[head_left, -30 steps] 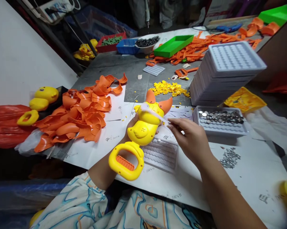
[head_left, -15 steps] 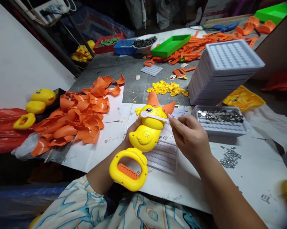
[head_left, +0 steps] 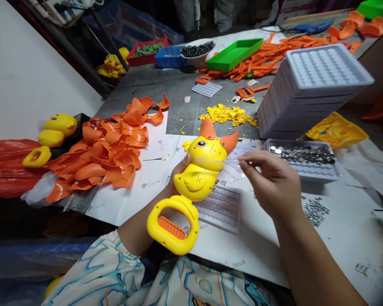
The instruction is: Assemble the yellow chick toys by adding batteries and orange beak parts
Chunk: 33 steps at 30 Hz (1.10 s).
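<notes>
Though between hands [head_left: 177, 171] [head_left: 272, 182] — yellow duck toy [head_left: 194, 180], handle [head_left: 180, 247] edges untouched

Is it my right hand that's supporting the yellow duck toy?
No, the left hand supports the yellow duck toy, while the right hand is off beside it with fingertips pointing toward the toy.

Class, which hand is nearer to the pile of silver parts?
Right: the right hand is just left of the pile; the left hand is farther left, holding the yellow toy.
</notes>
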Each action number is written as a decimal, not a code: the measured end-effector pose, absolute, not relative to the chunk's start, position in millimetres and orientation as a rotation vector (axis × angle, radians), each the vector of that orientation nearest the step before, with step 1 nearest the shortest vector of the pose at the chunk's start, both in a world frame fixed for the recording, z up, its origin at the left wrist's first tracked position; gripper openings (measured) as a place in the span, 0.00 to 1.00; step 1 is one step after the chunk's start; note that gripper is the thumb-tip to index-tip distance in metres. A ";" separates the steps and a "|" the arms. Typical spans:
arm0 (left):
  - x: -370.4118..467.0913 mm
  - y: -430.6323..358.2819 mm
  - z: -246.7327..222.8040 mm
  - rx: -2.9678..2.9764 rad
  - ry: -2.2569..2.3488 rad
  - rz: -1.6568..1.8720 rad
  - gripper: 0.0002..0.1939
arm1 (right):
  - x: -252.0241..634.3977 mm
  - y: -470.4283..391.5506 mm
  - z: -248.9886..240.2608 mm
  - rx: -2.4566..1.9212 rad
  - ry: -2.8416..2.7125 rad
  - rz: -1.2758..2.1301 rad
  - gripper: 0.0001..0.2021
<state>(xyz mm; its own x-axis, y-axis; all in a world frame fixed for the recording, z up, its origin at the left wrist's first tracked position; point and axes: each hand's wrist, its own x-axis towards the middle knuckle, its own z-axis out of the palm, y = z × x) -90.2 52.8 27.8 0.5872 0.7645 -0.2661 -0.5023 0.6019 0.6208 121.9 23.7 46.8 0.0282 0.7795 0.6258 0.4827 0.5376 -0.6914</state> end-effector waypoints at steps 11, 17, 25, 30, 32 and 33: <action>-84.4 44.8 27.0 0.543 0.538 0.750 0.38 | 127.1 27.3 46.1 -1.072 -1.927 0.002 0.04; -78.9 39.0 40.7 0.538 0.609 0.766 0.36 | 116.7 16.4 53.4 -1.051 -1.123 0.827 0.07; -72.1 33.1 49.7 0.532 0.697 0.833 0.38 | 127.6 16.2 61.9 -1.200 -1.240 0.879 0.08; -72.1 32.8 46.3 0.518 0.682 0.892 0.34 | 132.9 17.3 62.9 -1.251 -1.316 0.802 0.08; -71.0 32.7 43.8 0.532 0.687 0.911 0.33 | 135.8 17.6 62.8 -1.276 -1.357 0.779 0.07; -70.3 32.8 42.7 0.542 0.687 0.916 0.34 | 137.9 17.6 63.1 -1.286 -1.409 0.745 0.06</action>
